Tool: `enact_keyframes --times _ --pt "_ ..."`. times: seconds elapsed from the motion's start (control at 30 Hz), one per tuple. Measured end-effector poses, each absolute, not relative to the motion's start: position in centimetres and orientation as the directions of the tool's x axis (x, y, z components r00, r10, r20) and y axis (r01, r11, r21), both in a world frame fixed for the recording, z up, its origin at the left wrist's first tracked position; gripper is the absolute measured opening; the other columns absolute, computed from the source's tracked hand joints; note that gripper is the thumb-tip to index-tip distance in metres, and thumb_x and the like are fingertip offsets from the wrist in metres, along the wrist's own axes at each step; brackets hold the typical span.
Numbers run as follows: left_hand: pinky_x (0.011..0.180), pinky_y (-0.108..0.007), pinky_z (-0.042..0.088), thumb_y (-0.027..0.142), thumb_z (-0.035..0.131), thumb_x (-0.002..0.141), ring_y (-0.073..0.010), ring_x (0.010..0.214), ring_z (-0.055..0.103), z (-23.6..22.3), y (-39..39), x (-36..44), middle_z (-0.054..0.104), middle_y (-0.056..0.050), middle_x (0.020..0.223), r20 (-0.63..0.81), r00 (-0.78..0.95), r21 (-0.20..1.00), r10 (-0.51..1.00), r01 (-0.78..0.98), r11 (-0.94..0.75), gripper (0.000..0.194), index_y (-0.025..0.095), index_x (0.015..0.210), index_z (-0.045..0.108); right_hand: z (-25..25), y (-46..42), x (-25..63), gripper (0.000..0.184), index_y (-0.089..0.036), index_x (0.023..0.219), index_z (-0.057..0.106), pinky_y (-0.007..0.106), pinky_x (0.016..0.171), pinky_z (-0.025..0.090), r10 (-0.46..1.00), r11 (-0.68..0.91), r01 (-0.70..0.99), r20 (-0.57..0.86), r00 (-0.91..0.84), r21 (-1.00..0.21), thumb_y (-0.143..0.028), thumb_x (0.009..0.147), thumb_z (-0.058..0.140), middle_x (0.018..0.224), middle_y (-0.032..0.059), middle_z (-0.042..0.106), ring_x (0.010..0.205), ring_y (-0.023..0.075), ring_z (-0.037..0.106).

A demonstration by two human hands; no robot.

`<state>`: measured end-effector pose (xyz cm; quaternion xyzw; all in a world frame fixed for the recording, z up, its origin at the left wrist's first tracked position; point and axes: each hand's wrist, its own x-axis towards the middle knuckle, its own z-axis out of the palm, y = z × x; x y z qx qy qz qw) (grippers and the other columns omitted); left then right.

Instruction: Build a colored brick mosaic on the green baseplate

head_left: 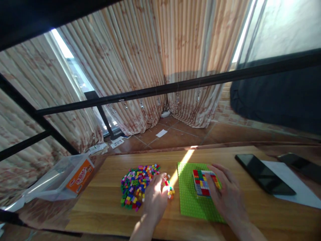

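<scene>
My left hand (155, 196) is at the right edge of a loose pile of small coloured toy bricks (135, 182), its thumb and forefinger curved and apart. No brick shows between them. A green studded baseplate (187, 201) lies on the table to the right of that hand. On it sits a flat block of toy bricks (200, 182) in red, white, yellow, green and blue. My right hand (227, 192) is around the right side of this block, thumb across its top and fingers at its far side. The hand hides the block's right edge.
A clear plastic box (57, 180) with an orange label stands left of the wooden table (100, 207). On the right a black phone (263, 174) partly covers a white paper (298, 187), with another dark device (301, 164) behind. A black metal bar (150, 91) crosses beyond the table.
</scene>
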<state>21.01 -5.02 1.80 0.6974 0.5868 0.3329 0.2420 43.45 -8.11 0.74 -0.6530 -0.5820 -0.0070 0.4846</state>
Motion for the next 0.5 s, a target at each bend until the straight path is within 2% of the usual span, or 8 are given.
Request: enact_keyframes --times 0.03,0.1,0.2,0.3,0.4,0.5 --pt "0.096 -0.032 0.042 0.010 0.049 0.074 -0.0187 0.106 0.058 2.0 -5.2 21.3 0.064 -0.004 0.115 0.197 0.106 0.745 0.975 0.631 -0.218 0.044 0.024 0.114 0.060 1.2 -8.4 42.7 0.029 -0.023 0.105 0.060 0.042 0.090 0.044 0.788 0.183 0.710 0.533 0.307 -0.680 -0.040 0.086 0.046 0.107 0.0097 0.062 0.099 0.0239 0.058" --pt "0.093 -0.030 0.044 0.012 0.047 0.077 -0.0171 0.103 0.058 2.4 -5.7 22.1 0.064 -0.003 0.113 0.211 0.142 0.771 0.967 0.585 -0.254 0.043 0.024 0.116 0.058 1.6 -8.6 41.2 0.028 -0.022 0.099 0.063 0.034 0.072 0.049 0.900 0.192 0.536 0.365 0.239 -0.822 -0.042 0.087 0.046 0.093 0.0075 0.066 0.079 0.0199 0.061" --pt "0.089 -0.029 0.047 0.014 0.049 0.077 -0.0161 0.097 0.059 2.9 -6.3 23.4 0.065 -0.002 0.105 0.207 0.188 0.804 0.960 0.526 -0.276 0.040 0.026 0.115 0.056 1.6 -8.4 39.3 0.032 -0.019 0.096 0.065 0.030 0.067 0.049 0.954 0.150 0.268 0.211 0.212 -0.952 -0.045 0.084 0.053 0.083 0.0065 0.069 0.074 0.0183 0.062" --pt "0.088 -0.029 0.047 0.013 0.052 0.076 -0.0154 0.097 0.059 3.2 -6.7 24.5 0.063 -0.002 0.102 0.211 0.209 0.845 0.955 0.451 -0.285 0.038 0.025 0.112 0.057 1.9 -8.0 38.4 0.031 -0.017 0.089 0.068 0.027 0.062 0.047 0.977 0.146 0.090 0.158 0.145 -0.985 -0.045 0.080 0.058 0.075 0.0046 0.069 0.068 0.0160 0.060" --pt "0.088 -0.029 0.047 0.012 0.054 0.075 -0.0150 0.094 0.059 3.2 -6.6 25.3 0.063 -0.002 0.098 0.219 0.204 0.881 0.954 0.379 -0.283 0.036 0.023 0.109 0.059 2.4 -7.8 38.2 0.030 -0.017 0.083 0.071 0.024 0.054 0.043 0.986 0.141 -0.003 0.140 0.089 -0.990 -0.044 0.077 0.061 0.064 0.0018 0.066 0.057 0.0123 0.054" --pt "0.082 -0.027 0.050 0.016 0.056 0.076 -0.0140 0.087 0.060 2.9 -6.4 25.9 0.062 -0.002 0.091 0.172 0.183 0.943 0.968 0.255 -0.216 0.032 0.021 0.107 0.059 2.4 -7.7 38.4 0.031 -0.016 0.081 0.073 0.022 0.047 0.037 0.986 0.120 -0.077 0.110 0.126 -0.990 -0.045 0.074 0.064 0.056 -0.0001 0.061 0.050 0.0099 0.046"
